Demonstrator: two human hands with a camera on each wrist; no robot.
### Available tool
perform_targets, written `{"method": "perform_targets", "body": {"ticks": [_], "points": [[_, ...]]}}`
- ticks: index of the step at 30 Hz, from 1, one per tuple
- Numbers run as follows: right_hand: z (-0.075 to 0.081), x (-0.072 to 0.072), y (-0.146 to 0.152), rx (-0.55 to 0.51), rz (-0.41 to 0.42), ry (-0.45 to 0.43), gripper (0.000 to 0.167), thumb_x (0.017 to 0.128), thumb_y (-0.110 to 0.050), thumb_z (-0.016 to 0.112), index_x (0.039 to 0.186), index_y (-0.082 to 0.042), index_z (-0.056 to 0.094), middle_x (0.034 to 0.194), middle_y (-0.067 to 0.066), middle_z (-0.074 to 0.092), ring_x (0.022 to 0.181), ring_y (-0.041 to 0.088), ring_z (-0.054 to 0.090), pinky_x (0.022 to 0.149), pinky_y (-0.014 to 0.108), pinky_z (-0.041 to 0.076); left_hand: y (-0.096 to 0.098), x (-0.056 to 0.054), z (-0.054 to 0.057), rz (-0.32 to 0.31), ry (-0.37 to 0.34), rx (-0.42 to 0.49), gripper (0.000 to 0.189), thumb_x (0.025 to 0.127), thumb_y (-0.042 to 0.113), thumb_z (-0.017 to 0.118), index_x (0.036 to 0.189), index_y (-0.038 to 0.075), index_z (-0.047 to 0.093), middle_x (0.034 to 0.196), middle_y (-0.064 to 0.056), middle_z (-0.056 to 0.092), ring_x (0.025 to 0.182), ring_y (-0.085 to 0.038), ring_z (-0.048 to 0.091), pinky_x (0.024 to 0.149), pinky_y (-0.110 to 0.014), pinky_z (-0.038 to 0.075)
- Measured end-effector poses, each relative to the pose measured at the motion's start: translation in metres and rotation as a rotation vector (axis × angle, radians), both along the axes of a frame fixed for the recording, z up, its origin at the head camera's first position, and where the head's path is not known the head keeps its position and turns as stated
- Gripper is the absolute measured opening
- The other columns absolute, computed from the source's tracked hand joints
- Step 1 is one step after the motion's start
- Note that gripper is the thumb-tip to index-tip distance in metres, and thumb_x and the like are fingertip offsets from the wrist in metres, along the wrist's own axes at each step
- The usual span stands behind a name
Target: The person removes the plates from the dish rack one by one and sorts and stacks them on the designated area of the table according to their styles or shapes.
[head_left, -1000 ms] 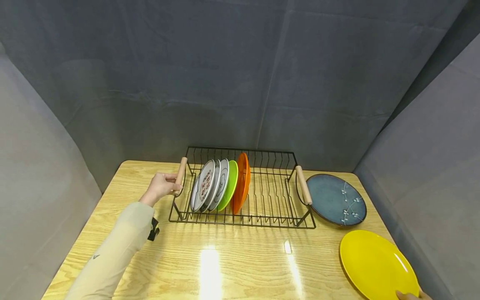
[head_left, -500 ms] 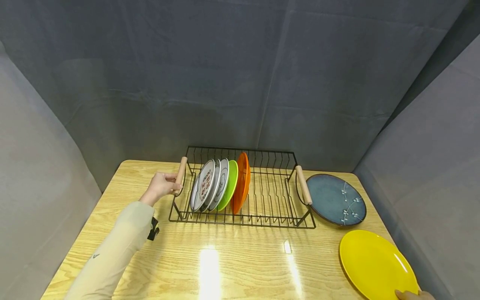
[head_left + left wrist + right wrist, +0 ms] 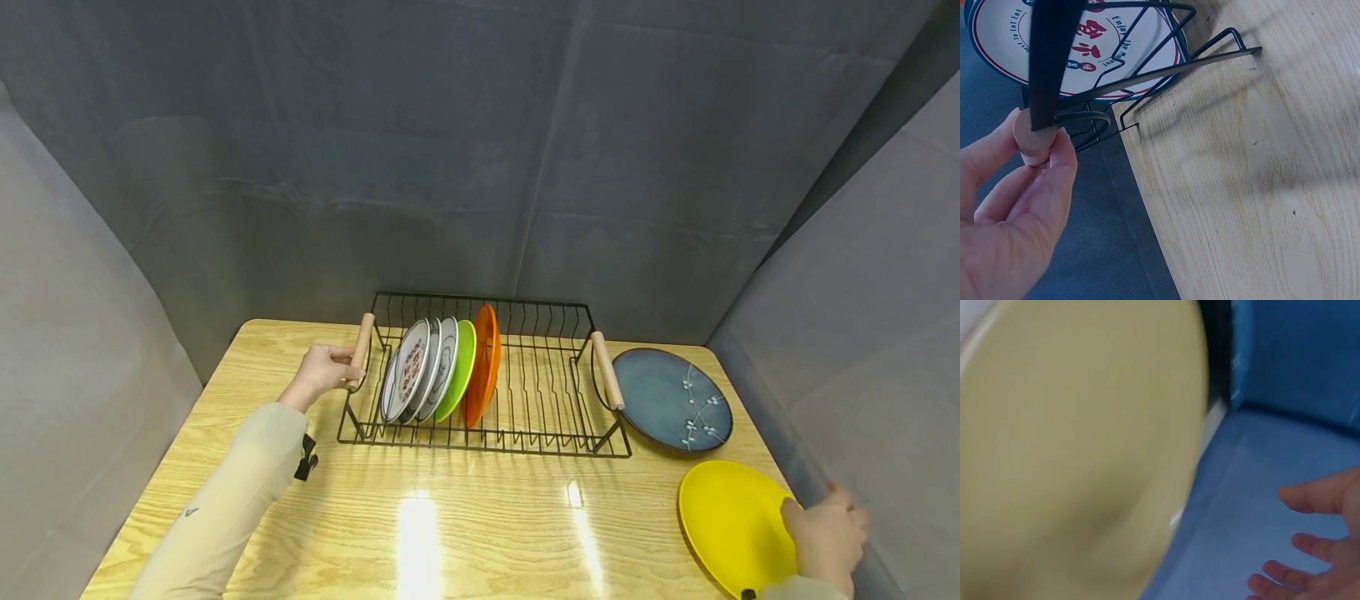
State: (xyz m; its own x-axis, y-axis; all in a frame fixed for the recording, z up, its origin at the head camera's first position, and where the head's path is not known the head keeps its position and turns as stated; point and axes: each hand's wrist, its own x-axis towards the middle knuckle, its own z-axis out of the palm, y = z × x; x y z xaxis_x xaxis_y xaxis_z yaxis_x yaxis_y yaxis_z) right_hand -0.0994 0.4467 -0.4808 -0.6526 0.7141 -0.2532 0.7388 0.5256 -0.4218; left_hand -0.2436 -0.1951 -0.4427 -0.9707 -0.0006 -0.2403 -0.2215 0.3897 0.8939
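Pinching a wooden handle (image 3: pixel 364 336), the left hand (image 3: pixel 322 374) apparently steadied the dish rack (image 3: pixel 480 450); the right hand (image 3: pixel 827 533), fingers spread, held nothing near the yellow plate (image 3: pixel 735 523).

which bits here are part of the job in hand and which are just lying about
Likely in the job:
dish rack, its wooden handle gripped by the left hand
yellow plate, nearest the right hand
orange plate, green plate and patterned white plates, all racked

Just about:
blue plate, untouched, though it may belong
grey cloth, apparently only backdrop
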Motion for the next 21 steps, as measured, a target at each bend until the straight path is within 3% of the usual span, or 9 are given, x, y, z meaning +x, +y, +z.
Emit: {"method": "perform_targets", "body": {"ticks": [4, 10, 15, 21], "points": [[0.019, -0.026, -0.026, 0.050, 0.107, 0.171, 0.073, 0.087, -0.016, 0.048, 0.143, 0.005, 0.006, 0.139, 0.038, 0.008, 0.125, 0.054, 0.013, 0.102, 0.064, 0.017, 0.001, -0.002, -0.002, 0.011, -0.018, -0.011, 0.049, 0.084, 0.001, 0.063, 0.130, -0.007, 0.046, 0.120, -0.028, 0.054, 0.097, -0.029, 0.060, 0.074, -0.030, 0.054], [0.047, -0.061, -0.069, 0.129, 0.325, 0.385, 0.070, 0.088, -0.016, 0.053, 0.144, 0.002, 0.014, 0.143, 0.033, 0.013, 0.127, 0.051, 0.017, 0.104, 0.062, 0.016, 0.001, -0.002, -0.004, 0.012, -0.025, -0.008, 0.050, 0.084, 0.000, 0.063, 0.130, -0.007, 0.045, 0.121, -0.029, 0.053, 0.095, -0.027, 0.060, 0.072, -0.029, 0.055], [0.063, -0.088, -0.105, 0.168, 0.506, 0.534, 0.066, 0.088, -0.015, 0.056, 0.142, 0.001, 0.022, 0.140, 0.031, 0.022, 0.125, 0.051, 0.021, 0.100, 0.064, 0.019, -0.001, -0.003, -0.005, 0.013, -0.023, -0.005, 0.050, 0.084, 0.000, 0.062, 0.130, -0.007, 0.045, 0.121, -0.029, 0.053, 0.095, -0.028, 0.060, 0.072, -0.029, 0.055], [0.078, -0.110, -0.152, 0.178, 0.640, 0.631, 0.065, 0.087, -0.014, 0.061, 0.141, -0.002, 0.027, 0.139, 0.029, 0.026, 0.124, 0.048, 0.026, 0.097, 0.063, 0.025, -0.001, -0.003, -0.004, 0.004, -0.021, -0.008, 0.051, 0.084, 0.001, 0.063, 0.131, -0.007, 0.044, 0.121, -0.028, 0.053, 0.097, -0.029, 0.060, 0.073, -0.030, 0.054]]}}
